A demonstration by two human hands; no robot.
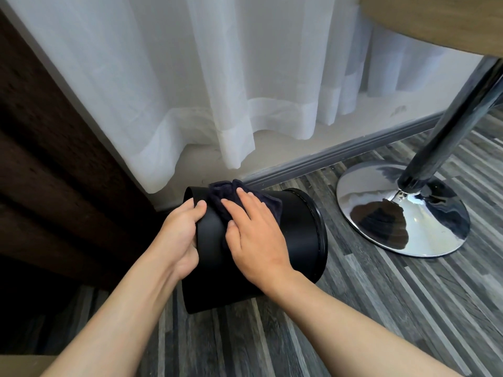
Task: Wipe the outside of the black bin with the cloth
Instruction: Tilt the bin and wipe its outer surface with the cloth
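Observation:
The black bin lies tipped on its side on the floor, its open end to the left and its base to the right. My left hand grips the rim at the open end, thumb on the outer wall. A dark cloth is spread over the top of the bin's side. My right hand lies flat on the cloth with fingers spread, pressing it against the bin. Part of the cloth is hidden under that hand.
A chrome table base with its pole stands close to the right of the bin, under a wooden tabletop. White curtains hang behind, above a grey skirting board. Dark wooden furniture stands at the left. The floor is grey striped wood.

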